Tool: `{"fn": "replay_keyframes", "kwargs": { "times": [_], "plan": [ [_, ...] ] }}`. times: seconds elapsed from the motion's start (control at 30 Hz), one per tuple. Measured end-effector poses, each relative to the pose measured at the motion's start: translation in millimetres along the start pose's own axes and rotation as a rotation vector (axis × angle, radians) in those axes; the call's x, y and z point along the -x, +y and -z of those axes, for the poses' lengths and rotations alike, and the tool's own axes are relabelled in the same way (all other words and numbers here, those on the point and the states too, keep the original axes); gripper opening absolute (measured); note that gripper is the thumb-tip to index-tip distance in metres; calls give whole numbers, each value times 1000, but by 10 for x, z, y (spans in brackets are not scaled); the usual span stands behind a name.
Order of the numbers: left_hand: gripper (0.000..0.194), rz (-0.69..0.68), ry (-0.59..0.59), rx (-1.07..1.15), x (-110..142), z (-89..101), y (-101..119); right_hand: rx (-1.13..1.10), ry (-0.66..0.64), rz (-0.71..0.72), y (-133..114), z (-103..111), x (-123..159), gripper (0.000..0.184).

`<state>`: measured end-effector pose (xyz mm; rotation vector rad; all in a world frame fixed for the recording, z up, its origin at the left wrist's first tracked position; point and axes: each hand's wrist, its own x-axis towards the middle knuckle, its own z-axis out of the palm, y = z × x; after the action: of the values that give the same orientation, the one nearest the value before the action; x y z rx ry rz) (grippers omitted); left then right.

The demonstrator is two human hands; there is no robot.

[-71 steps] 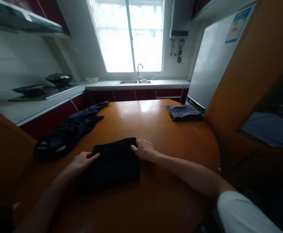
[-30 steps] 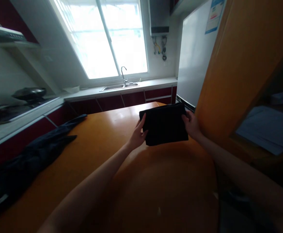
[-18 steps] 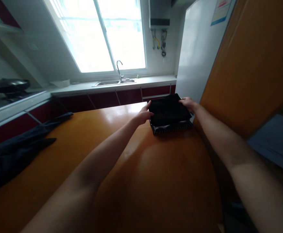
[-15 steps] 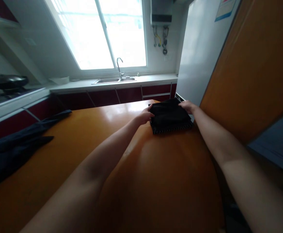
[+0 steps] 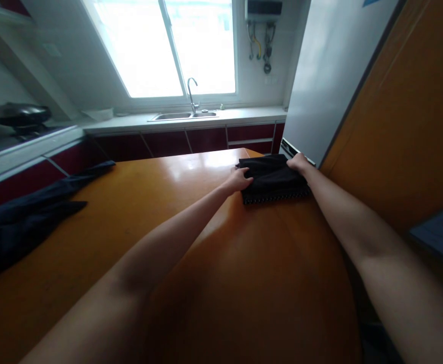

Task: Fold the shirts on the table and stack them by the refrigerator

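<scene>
A folded black garment (image 5: 272, 174) lies flat on top of the folded grey garment with a dotted edge, of which only the patterned front edge (image 5: 278, 198) shows below it. My left hand (image 5: 239, 180) grips the black garment's left side, fingers and thumb at its edge. At the far right corner of the same garment, my right hand (image 5: 298, 163) is closed on the cloth. The cloth is slightly creased between the hands. What kind of garment it is, I cannot tell.
A dark navy garment (image 5: 35, 212) lies spread at the left of the wooden table (image 5: 221, 263). A wooden panel (image 5: 392, 116) and a white fridge (image 5: 323, 76) stand close on the right. Behind are a counter with a sink (image 5: 183, 116) and a pan (image 5: 16, 114).
Both hands have carried the folded black garment from the table's near middle to the right and set it on the grey folded garment. Recently the hands have barely moved; the view has tilted down.
</scene>
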<state>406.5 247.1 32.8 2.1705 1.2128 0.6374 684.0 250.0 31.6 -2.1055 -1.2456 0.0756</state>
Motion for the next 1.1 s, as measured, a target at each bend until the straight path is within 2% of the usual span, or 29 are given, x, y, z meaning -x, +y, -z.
{"fn": "replay_keyframes", "kwargs": {
  "times": [0.1, 0.17, 0.2, 0.3, 0.37, 0.43, 0.57, 0.63, 0.7, 0.77, 0.83, 1.0, 1.1],
  "plan": [
    [54, -275, 41, -263, 151, -153, 86, 103, 9, 138, -110, -59, -14, 49],
    [57, -396, -19, -357, 288, -296, 115, 181, -93, 307, -199, -146, 2, 52],
    [61, -418, -41, -393, 361, -366, 118, 220, -169, 345, -235, -199, 18, 55],
    [70, -441, -24, -451, 530, -507, 102, 315, -330, 256, -289, -350, 74, 64],
    [69, -432, -33, -436, 535, -507, 107, 347, -345, 203, -289, -407, 92, 68],
    [62, -392, -61, -363, 408, -434, 146, 352, -344, 199, -281, -415, 83, 69],
    [54, -301, 17, -219, -152, -206, 203, 328, -241, 214, -248, -337, 37, 65],
    [58, -219, -20, -237, -421, -139, 131, 334, -194, 187, -204, -293, 30, 62],
    [69, -91, -107, -236, -580, -130, -13, 336, -225, 143, -134, -258, 35, 63],
    [77, 5, -152, -195, -625, -162, -188, 318, -285, 108, -58, -228, 51, 69],
    [77, 26, -136, -145, -603, -198, -343, 303, -309, 88, 2, -196, 87, 73],
    [72, -41, -11, -53, -519, -173, -501, 273, -159, 142, 62, -82, 366, 68],
    [65, -111, 82, -42, -371, -102, -527, 261, -124, 90, 94, 11, 660, 64]
  ]
}}
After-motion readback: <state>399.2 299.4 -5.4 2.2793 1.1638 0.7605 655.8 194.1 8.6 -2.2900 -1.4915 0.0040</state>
